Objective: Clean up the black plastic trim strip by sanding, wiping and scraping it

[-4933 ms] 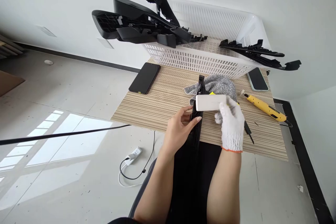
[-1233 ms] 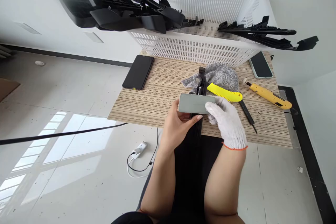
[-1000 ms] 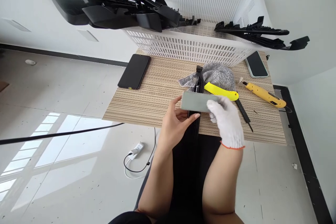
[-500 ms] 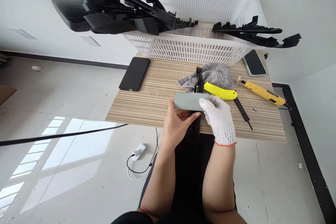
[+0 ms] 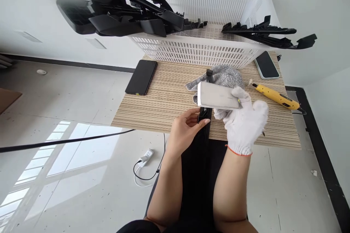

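Gloved, the right hand grips a grey block by its right end, fingers wrapped round it, and holds it lifted just above the black strip. Bare, the left hand pinches the strip at the table's near edge, thumb on top and fingers closed on its side.

That strip lies with its long axis running away from the person: its far tip rests on the grey cloth, while the near end hangs off the table over the lap. The block lies crosswise to it, long axis left to right, its free end pointing left and slightly tilted.

Risks, as I judge them: the strip is pinned at one spot only, so a sideways push from the block could swing it off the edge. Held by one end, the block could twist in the glove. Bare fingers sit just beside where the block would meet the strip and could get scraped.

Further out, a yellow knife lies to the right, a phone to the left, and a white basket behind.
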`<state>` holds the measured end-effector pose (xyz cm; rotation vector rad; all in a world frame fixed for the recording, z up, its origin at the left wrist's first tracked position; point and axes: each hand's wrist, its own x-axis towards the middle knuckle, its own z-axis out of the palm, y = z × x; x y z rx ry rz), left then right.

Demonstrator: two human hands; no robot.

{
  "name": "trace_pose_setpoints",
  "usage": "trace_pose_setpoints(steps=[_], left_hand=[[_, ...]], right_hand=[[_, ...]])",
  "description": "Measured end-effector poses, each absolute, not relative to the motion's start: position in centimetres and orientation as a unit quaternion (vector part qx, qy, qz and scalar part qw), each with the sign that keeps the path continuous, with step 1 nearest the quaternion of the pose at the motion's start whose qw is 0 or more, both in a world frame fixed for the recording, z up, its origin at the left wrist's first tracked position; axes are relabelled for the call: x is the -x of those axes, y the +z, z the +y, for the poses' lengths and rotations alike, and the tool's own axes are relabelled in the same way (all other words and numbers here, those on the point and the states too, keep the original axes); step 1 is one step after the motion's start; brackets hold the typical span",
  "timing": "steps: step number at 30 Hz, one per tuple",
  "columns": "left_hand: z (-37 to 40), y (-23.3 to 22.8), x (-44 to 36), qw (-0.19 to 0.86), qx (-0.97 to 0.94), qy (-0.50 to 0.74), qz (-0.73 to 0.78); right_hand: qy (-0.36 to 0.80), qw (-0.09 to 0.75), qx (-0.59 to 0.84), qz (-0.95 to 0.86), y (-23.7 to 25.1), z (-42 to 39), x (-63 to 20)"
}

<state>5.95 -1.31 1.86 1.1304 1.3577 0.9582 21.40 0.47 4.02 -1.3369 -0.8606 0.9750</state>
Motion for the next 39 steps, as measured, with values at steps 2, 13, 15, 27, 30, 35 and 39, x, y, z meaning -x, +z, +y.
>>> trace_pose_setpoints(steps=[2, 13, 15, 27, 30, 35, 39], left_hand=[[-1.3, 1.9, -6.0, 0.531, -0.477, 0.398, 0.576], [-1.6, 2.6, -5.8, 0.525, -0.490, 0.376, 0.585], [-1.5, 2.6, -5.8, 0.527, -0.489, 0.379, 0.582], [-1.5, 2.5, -5.8, 0.529, -0.493, 0.380, 0.577], [-1.5, 2.5, -5.8, 0.529, -0.489, 0.391, 0.572], [-1.5, 2.5, -5.8, 0.532, -0.492, 0.388, 0.570], [-1.6, 2.5, -5.8, 0.532, -0.487, 0.391, 0.571]], right_hand=[[0.474, 0.593, 0.534, -0.372, 3.7, 0.9, -20.3], [0.389, 0.685, 0.545, -0.287, 3.5, 1.2, -19.9], [0.310, 0.733, 0.554, -0.247, 3.6, 1.2, -20.0], [0.418, 0.653, 0.565, -0.284, 3.5, 1.1, -20.0], [0.344, 0.695, 0.585, -0.238, 3.5, 1.4, -19.8], [0.424, 0.663, 0.559, -0.260, 3.4, 1.4, -20.0], [0.337, 0.717, 0.569, -0.221, 3.5, 1.4, -19.9]])
